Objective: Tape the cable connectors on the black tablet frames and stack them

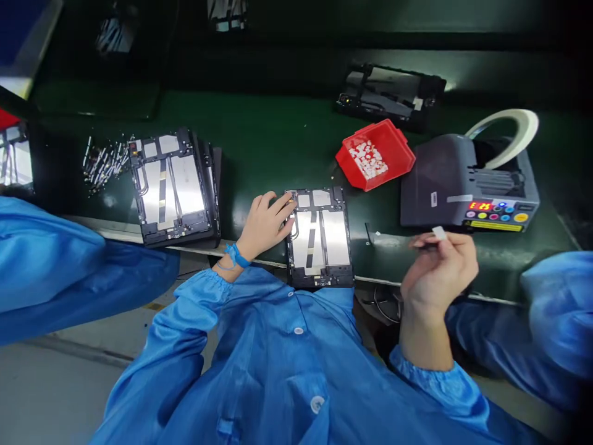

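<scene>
An opened tablet frame (319, 238) with silver battery cells lies at the near edge of the green bench. My left hand (266, 224) rests on its upper left corner, fingers curled against the black rim. My right hand (438, 269) is raised to the right of the frame, fingers pinched on a small white piece (438, 233), with what looks like a thin tool between the fingertips.
A red bin (376, 154) of small white parts sits behind the frame. A grey tape dispenser (467, 185) with a white roll stands at right. Another tablet frame (172, 185) and loose metal pins (104, 164) lie at left. Blue sleeves of neighbouring persons flank both sides.
</scene>
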`<action>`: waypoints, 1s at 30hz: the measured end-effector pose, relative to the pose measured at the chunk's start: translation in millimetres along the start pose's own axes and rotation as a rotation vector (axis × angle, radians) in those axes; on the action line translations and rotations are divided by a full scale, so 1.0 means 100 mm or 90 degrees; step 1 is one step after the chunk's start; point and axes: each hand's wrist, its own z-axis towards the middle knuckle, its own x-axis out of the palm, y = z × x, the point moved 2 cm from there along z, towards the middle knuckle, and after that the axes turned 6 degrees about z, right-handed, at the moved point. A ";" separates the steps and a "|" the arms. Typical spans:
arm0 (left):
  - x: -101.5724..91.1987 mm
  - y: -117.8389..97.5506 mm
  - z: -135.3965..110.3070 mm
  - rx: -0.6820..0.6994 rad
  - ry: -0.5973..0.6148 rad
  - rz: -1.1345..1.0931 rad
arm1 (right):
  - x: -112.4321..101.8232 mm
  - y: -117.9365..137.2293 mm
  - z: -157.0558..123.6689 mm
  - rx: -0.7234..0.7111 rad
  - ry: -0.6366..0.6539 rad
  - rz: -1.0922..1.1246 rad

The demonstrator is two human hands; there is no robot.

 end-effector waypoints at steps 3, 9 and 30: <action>0.05 -0.01 -0.03 -0.002 -0.013 -0.012 | 0.52 0.23 0.17 -0.066 0.376 -0.171; 0.14 -0.01 -0.05 -0.007 -0.029 -0.036 | 1.89 0.27 0.69 -0.160 0.922 -0.476; 0.23 -0.02 -0.05 -0.027 -0.010 -0.133 | 2.35 -0.25 0.97 -0.200 1.112 -0.643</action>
